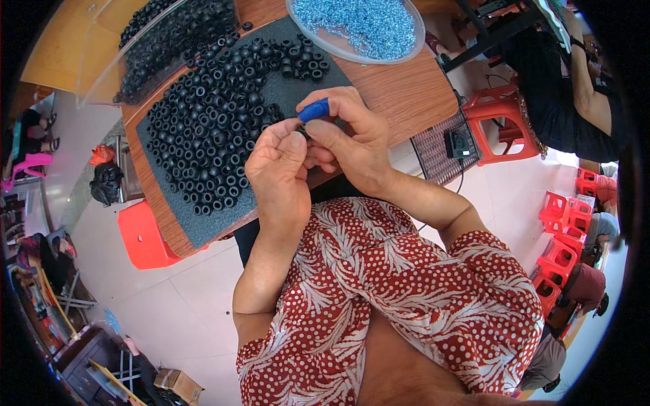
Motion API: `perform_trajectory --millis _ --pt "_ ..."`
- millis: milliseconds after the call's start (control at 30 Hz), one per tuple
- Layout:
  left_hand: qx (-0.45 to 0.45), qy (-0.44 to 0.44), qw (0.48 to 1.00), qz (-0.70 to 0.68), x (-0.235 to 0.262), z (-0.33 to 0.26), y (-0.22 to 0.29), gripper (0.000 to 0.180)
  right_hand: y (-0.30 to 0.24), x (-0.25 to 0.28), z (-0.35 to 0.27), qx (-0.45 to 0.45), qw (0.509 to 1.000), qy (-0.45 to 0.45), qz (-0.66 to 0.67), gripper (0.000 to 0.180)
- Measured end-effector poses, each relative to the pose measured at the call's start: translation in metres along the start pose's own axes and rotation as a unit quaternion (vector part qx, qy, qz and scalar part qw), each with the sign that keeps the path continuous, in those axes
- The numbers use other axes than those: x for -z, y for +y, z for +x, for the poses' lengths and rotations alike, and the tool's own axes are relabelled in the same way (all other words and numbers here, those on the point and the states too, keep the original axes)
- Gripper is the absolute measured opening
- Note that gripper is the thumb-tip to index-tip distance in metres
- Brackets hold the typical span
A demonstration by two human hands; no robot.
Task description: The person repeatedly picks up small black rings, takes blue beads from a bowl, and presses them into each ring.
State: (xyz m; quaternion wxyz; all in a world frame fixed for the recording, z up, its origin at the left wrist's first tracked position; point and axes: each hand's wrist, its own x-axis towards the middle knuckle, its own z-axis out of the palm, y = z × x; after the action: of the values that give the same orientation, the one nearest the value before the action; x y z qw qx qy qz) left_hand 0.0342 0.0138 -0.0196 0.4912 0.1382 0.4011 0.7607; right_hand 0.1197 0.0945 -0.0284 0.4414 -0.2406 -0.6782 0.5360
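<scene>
In front of my lap, my left hand [279, 169] and my right hand [353, 139] meet fingertip to fingertip. Both are closed in a pinch around something small and dark, mostly hidden by the fingers. A blue wrap [313, 110] covers the end of my right index finger. Just beyond the hands, a heap of small black ring-shaped parts [213, 128] spreads over a dark grey mat [198, 229]. Many of these lie with their round holes facing up. At the far right, a round clear tub [420, 49] holds lots of tiny shiny light-blue pieces.
The wooden table [406, 95] carries the mat and tub. A clear plastic bin [95, 84] of more black parts stands far left. Red stools [141, 237] flank the table, one left and another [497, 122] right. A person in black [555, 88] sits at the right.
</scene>
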Motion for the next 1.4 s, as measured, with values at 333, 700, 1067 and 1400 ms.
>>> perform_trajectory --millis 333,700,1067,1400 --pt "0.018 0.038 0.999 0.008 -0.005 -0.004 0.002 0.023 -0.006 0.018 0.002 0.263 0.936 -0.059 -0.225 0.015" --pt "0.009 -0.054 0.998 0.033 0.009 -0.005 -0.002 0.022 -0.001 0.04 0.021 0.165 0.961 -0.096 -0.199 0.017" --pt "0.047 -0.034 0.998 0.03 0.009 -0.006 -0.002 0.019 0.038 0.025 0.078 0.34 0.795 -0.145 -0.48 0.012" --pt "0.021 -0.038 0.999 0.007 0.017 -0.001 -0.002 0.023 0.033 0.022 0.089 0.382 0.714 -0.23 -0.539 0.008"
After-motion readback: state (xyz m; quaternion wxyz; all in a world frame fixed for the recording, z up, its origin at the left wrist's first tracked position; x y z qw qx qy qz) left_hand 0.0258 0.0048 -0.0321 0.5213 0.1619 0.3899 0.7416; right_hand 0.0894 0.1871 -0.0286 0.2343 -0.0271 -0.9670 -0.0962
